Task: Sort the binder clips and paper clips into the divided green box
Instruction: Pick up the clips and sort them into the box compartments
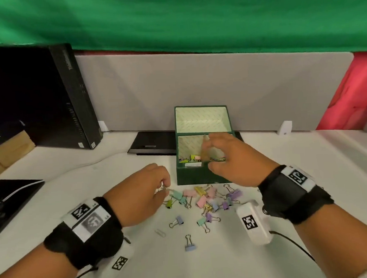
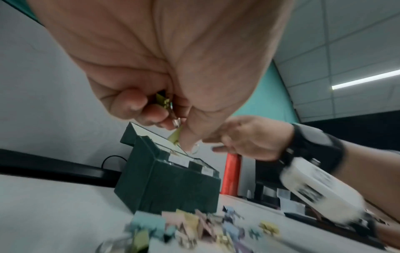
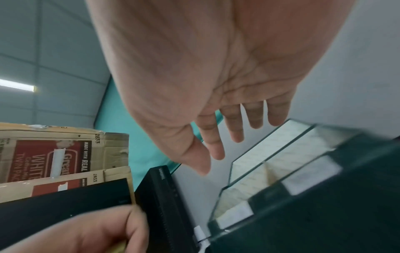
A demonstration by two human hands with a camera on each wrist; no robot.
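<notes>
The dark green divided box (image 1: 199,174) stands open on the white table, its lid upright. Coloured binder clips (image 1: 191,158) lie in its front left section and paper clips (image 1: 217,159) in the front right one. My right hand (image 1: 209,154) hovers over the box (image 3: 303,196), and the right wrist view shows its fingers (image 3: 213,137) spread and empty. My left hand (image 1: 165,188) is at the left edge of the loose pile of pastel binder clips (image 1: 205,199). Its curled fingers grip a yellow-green binder clip (image 2: 164,102). A lone paper clip (image 1: 160,232) lies nearer me.
A black computer tower (image 1: 68,92) stands at the back left, with cardboard boxes (image 3: 54,154) beside it. A flat black device (image 1: 155,143) lies behind the box. A grey partition (image 1: 196,84) closes the table's far edge. A dark object (image 1: 10,203) sits at the left edge.
</notes>
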